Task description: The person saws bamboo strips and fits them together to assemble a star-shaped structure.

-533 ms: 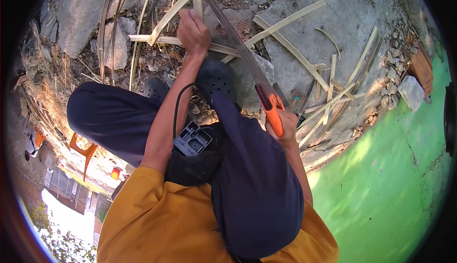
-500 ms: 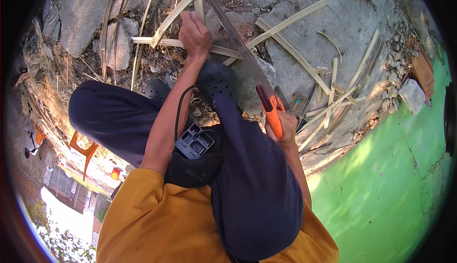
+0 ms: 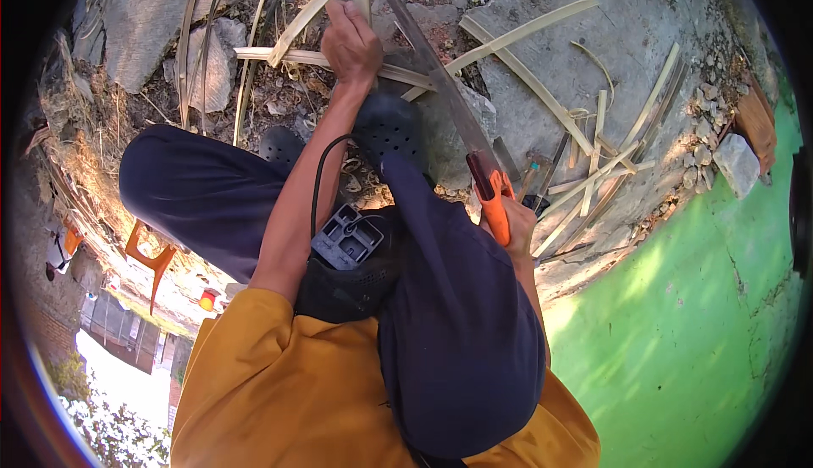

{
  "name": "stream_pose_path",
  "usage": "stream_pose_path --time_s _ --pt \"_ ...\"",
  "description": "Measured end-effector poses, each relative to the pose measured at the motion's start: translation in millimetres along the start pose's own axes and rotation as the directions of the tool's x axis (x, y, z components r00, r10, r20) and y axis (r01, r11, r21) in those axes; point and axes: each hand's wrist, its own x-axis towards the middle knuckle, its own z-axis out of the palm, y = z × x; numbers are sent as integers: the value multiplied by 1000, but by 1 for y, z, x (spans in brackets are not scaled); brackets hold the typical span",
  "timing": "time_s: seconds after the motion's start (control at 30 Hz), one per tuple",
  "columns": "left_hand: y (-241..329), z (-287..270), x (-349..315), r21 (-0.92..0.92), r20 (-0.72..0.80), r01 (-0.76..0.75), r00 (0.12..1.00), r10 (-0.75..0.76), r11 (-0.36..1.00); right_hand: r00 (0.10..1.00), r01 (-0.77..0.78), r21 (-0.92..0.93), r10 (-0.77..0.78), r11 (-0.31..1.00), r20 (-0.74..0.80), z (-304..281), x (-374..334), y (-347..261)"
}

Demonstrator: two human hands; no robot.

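Observation:
My left hand (image 3: 352, 44) is closed around pale bamboo strips (image 3: 319, 11) at the upper middle, where several strips cross in a rough triangle. Its fingers hide the exact grip. My right hand (image 3: 518, 229) is wrapped round the orange handle of a handsaw (image 3: 440, 78). The long, dull blade slants away up and left, passing beside the strips near the top edge. Whether its teeth touch them I cannot tell. Just below the held strips rests my dark clog (image 3: 389, 129), close to a bamboo strip lying crosswise (image 3: 406, 77).
More cut strips (image 3: 533, 87) lie on the cracked concrete to the right, with a small pile (image 3: 597, 171) beyond the saw handle. Broken stones (image 3: 737, 166) edge a green surface (image 3: 677, 332). An orange, chair-like piece (image 3: 152, 260) stands at left.
The view has shifted slightly. My left hand and the strips sit a little higher in it, and the saw with my right hand a little farther right. Both grips are unchanged.

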Motion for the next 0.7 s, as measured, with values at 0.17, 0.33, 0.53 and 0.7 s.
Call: stream_pose_path --time_s 0.17,0.33,0.53,0.7 --pt "-1 1 -5 10 -2 -22 1000 22 1000 997 -75 64 74 995 27 -8 -5 -10" --pt "-6 0 -3 46 40 -13 999 11 999 991 -127 4 127 992 44 -11 -1 -6" --pt "3 4 -4 21 49 28 998 -29 999 999 -35 43 35 998 5 -5 -5 8" --pt "0 -1 -3 6 24 28 999 -28 1000 957 -288 159 277 944 86 -10 -6 -10"
